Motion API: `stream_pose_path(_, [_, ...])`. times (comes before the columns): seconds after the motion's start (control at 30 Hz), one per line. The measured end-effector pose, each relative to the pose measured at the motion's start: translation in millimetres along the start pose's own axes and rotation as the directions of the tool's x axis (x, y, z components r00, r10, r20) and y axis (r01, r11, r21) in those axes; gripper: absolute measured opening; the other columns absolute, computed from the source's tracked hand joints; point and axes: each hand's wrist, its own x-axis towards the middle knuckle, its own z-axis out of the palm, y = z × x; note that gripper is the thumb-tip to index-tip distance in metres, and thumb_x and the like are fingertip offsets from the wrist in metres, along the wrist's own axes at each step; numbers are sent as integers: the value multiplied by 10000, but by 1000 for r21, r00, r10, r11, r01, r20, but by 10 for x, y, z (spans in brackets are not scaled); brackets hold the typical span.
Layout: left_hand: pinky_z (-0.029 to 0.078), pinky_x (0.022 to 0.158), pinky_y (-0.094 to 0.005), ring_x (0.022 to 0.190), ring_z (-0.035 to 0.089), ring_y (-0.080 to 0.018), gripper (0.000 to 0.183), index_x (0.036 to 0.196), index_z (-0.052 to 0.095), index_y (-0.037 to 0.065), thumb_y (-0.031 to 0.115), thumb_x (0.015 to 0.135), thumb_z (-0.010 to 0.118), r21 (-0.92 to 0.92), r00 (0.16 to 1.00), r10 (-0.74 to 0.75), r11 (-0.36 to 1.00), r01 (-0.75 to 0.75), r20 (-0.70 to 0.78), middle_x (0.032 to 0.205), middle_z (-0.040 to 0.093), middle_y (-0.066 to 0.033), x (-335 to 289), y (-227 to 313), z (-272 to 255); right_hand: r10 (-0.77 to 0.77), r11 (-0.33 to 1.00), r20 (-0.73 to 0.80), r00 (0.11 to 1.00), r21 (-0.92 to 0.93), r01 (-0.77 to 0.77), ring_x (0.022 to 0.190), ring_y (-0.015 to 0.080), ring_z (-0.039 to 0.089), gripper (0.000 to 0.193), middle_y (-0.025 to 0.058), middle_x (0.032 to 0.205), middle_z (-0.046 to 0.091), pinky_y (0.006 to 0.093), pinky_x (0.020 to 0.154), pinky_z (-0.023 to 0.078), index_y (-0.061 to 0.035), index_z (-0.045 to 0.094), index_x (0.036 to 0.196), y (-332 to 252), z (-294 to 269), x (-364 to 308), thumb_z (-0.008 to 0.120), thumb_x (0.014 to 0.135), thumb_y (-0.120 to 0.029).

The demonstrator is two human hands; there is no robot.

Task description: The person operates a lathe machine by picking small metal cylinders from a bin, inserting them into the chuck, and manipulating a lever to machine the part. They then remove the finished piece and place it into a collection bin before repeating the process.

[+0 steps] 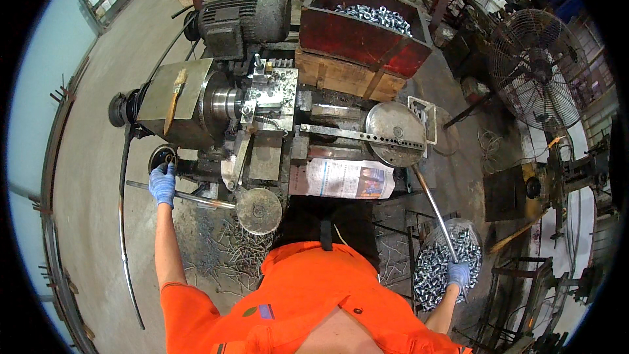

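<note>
In a blue-and-white glove, my left hand (162, 185) reaches forward and closes on a small dark handwheel (161, 153) at the left of a lathe-like machine. My right hand (458, 275), gloved alike, grips the low end of a long steel lever (435, 204). This lever slants up to a round metal disc (386, 121) with a drilled flat bar (350, 134) across it. Between the hands are the spindle chuck (224, 102) and a steel tool slide (278, 95). A second rod (190, 196) with a round plate (259, 211) lies near my left wrist.
A red bin (357, 33) of metal parts sits on a wooden crate (337, 75) behind the machine. Below my right hand is a basket of short metal pieces (429, 272). A brush (173, 101) rests on the headstock; a fan (540, 69) stands at right. Metal scrap (229, 249) litters the floor.
</note>
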Motion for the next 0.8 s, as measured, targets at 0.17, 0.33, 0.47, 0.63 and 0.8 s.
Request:
stream_pose_path(0.17, [485,752,-358,854,645,-276,314,982,681,89,347,819,606,6,1000,20,1000,-20,-22,927,674,-117,-60,119,-62,-20,1000,-4,1000,3,20,816,365,635,399,214,852,652,421,745,501,-28,668,833,25,31,32,739,615,-355])
stream_pose_path(0.33, [485,757,-366,857,645,-278,318,984,682,94,354,819,603,-13,1000,8,1000,-8,-13,931,673,-117,-69,84,-56,-153,975,-12,988,160,153,778,375,624,381,218,822,649,419,737,487,-33,676,841,-122,-2,-13,711,622,-343])
stream_pose_path(0.47, [484,763,-373,865,643,-283,325,985,684,96,362,816,605,42,1000,-24,999,23,8,930,671,-127,-21,63,-23,-338,933,-154,929,75,352,822,328,628,449,166,861,659,429,789,453,-138,673,961,-734,-52,-142,684,630,-439])
stream_pose_path(0.63, [485,752,-377,852,644,-286,329,996,676,80,352,825,604,-36,997,-73,997,72,-4,925,670,-136,28,-136,71,-453,888,-115,884,-150,435,1081,341,513,499,143,1089,599,486,940,352,-176,646,1047,-1211,-90,328,666,654,-483])
stream_pose_path(0.8, [484,713,-357,804,653,-269,308,989,671,64,323,838,599,-230,996,-90,969,89,6,879,673,-141,-43,-10,140,-509,857,-350,787,-296,422,1065,379,513,458,150,1088,596,537,925,344,-158,615,1091,-1709,-194,1290,616,735,-446])
